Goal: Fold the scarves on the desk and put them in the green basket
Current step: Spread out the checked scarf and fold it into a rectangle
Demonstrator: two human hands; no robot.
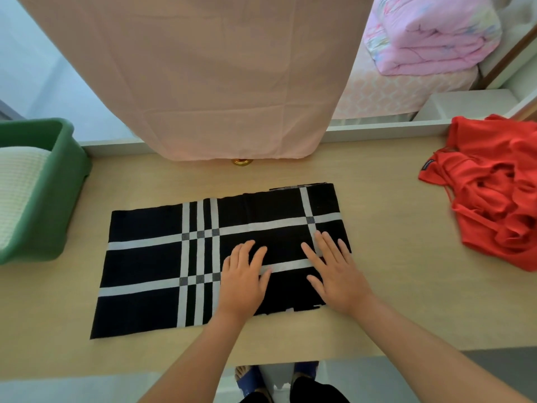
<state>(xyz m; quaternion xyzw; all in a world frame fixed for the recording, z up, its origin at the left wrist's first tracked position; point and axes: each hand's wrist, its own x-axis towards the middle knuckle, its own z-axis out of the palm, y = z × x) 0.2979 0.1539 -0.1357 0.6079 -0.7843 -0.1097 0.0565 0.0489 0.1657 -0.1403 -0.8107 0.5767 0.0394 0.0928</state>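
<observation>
A black scarf with grey-white crossing stripes (151, 263) lies folded flat in the middle of the wooden desk (392, 301). My left hand (244, 280) rests palm down on the scarf's right half, fingers spread. My right hand (334, 271) presses flat beside it near the scarf's right edge. Neither hand grips anything. A crumpled red scarf (494, 193) lies at the desk's right end. The green basket (58, 181) stands at the left end and holds a folded cream-white cloth (17, 187).
A pink curtain (209, 77) hangs down to the desk's back edge, with a small gold knob (241, 162) below its hem. A folded pink quilt (430, 33) lies on a bed behind. My feet in blue slippers (250, 379) show under the front edge.
</observation>
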